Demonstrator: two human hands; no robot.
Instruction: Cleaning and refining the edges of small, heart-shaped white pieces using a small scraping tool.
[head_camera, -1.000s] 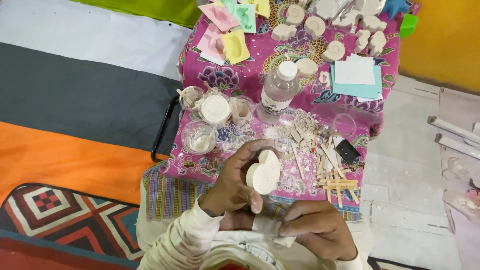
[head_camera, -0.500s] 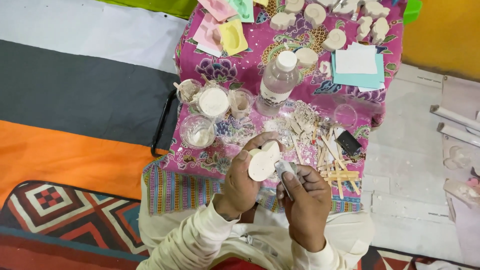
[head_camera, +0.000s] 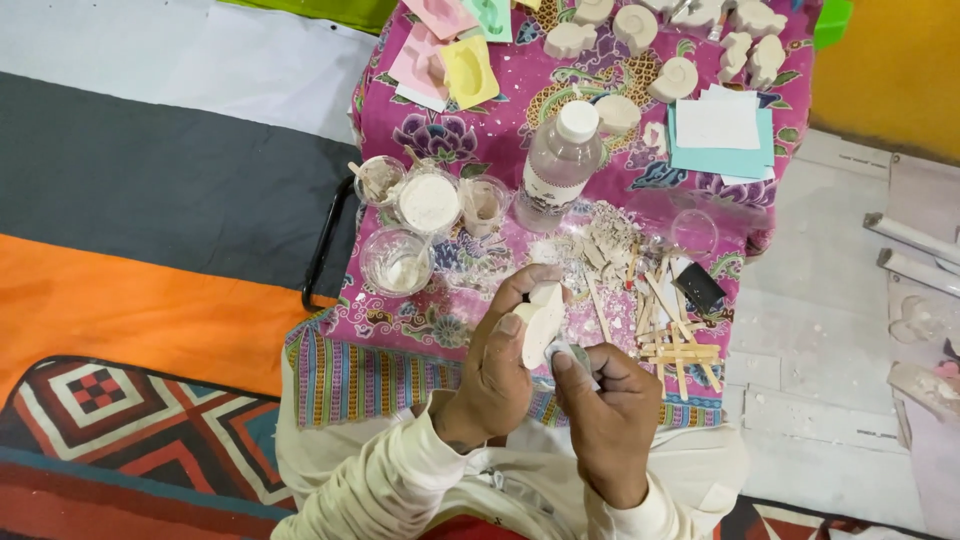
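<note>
Inventory — one plastic bottle (head_camera: 560, 165); four clear cups (head_camera: 428, 203); three coloured moulds (head_camera: 448, 50); one white cast piece (head_camera: 541, 322) in hand — two hands (head_camera: 500, 375).

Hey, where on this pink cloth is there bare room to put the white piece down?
Free: the cloth's near edge, below the plastic cups and left of the left hand; also the strip between the yellow mould and the bottle. Crowded: the wooden sticks, and the plaster shapes at the far end.

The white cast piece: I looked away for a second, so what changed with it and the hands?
The right hand rose from the lap to the white cast piece, pressing a small grey pad against its lower edge. The left hand still holds it, now turned more edge-on. The bottle and cups stayed put.
</note>
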